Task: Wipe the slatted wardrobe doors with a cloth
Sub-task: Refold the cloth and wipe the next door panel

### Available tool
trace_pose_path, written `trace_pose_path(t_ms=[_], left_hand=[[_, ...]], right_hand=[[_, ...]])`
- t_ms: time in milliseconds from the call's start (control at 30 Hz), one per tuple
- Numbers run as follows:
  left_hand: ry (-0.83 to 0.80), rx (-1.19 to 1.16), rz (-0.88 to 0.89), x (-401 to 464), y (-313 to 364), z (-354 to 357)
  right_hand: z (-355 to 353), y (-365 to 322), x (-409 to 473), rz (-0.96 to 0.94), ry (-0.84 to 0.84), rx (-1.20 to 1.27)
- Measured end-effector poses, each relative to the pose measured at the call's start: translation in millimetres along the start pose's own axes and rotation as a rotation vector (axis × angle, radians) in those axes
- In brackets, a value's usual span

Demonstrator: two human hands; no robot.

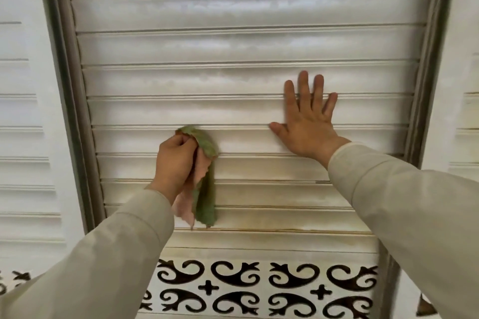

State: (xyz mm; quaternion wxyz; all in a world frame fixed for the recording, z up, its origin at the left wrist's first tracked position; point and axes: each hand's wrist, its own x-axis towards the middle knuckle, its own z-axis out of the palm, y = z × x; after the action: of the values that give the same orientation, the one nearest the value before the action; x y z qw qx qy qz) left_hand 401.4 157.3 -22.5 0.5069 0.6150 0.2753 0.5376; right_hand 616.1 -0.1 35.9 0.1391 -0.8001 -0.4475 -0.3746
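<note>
My left hand (pixel 174 160) has the cloth (pixel 204 179) bunched tight against the slatted door (pixel 233 80) to wipe; right hand (pixel 308 122) is spread flat, probably steadying it.

Single head view, close to the slatted door (pixel 233 41) — facing it squarely, tilted slightly down

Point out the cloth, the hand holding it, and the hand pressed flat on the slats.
cloth (pixel 207 189), head view, on its hanging green fold.
left hand (pixel 174 160), head view, on the back of the hand.
right hand (pixel 309 122), head view, on the back of the hand.
</note>
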Motion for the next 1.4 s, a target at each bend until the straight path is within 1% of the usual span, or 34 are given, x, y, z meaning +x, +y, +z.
trace_pose_path(t_ms=[67, 133, 200, 300, 400, 533, 600, 667, 733, 800, 833, 867, 933, 1000, 1133, 1200, 1267, 1333, 1400], left_hand=[[-0.019, -0.098, -0.021, 3, -5, 4], [-0.078, -0.186, -0.064, 0, -8, 18], [-0.179, -0.171, -0.043, -8, -11, 44], [-0.277, -0.043, 0.044, -23, -15, 80], [-0.23, 0.052, 0.053, -25, -17, 90], [-0.145, 0.091, 0.045, -20, -16, 74], [-0.068, 0.153, 0.085, -16, -18, 64], [0.066, 0.247, 0.116, -14, -19, 51], [0.279, 0.342, 0.099, -10, -25, 38], [0.586, 0.394, 0.08, -11, -28, 29], [0.699, 0.428, 0.085, -15, -25, 30], [0.755, 0.457, 0.09, -18, -23, 32], [0.732, 0.437, 0.057, -25, -20, 42], [0.678, 0.358, 0.035, -26, -26, 52], [0.505, 0.005, -0.028, -23, -37, 67], [0.434, -0.058, -0.008, -26, -35, 68], [0.377, -0.093, -0.012, -26, -38, 67], [0.304, -0.102, -0.032, -26, -39, 71], [0.166, -0.047, -0.029, -42, -29, 83]], right_hand=[[3, -5, 3, -0.005, 0.008, -0.01], [4, -13, 5, -0.018, 0.017, -0.003], [6, -22, 7, -0.035, 0.024, 0.014], [5, -41, 13, -0.06, 0.004, 0.058], [5, -52, 15, -0.09, -0.01, 0.102], [4, -47, 9, -0.159, 0.066, 0.158], [3, -36, 1, -0.229, 0.127, 0.194], [5, -18, -10, -0.217, 0.216, 0.235], [10, 6, -22, -0.082, 0.304, 0.25], [11, 27, -34, 0.092, 0.362, 0.266], [10, 35, -38, 0.145, 0.385, 0.273], [10, 41, -42, 0.168, 0.402, 0.271], [12, 47, -45, 0.211, 0.452, 0.275], [12, 49, -44, 0.308, 0.528, 0.362], [7, 54, -36, 0.407, 0.604, 0.573], [4, 59, -31, 0.505, 0.641, 0.703], [4, 70, -28, 0.602, 0.584, 0.831], [4, 80, -28, 0.662, 0.471, 0.878], [2, 86, -28, 0.67, 0.431, 0.925]])
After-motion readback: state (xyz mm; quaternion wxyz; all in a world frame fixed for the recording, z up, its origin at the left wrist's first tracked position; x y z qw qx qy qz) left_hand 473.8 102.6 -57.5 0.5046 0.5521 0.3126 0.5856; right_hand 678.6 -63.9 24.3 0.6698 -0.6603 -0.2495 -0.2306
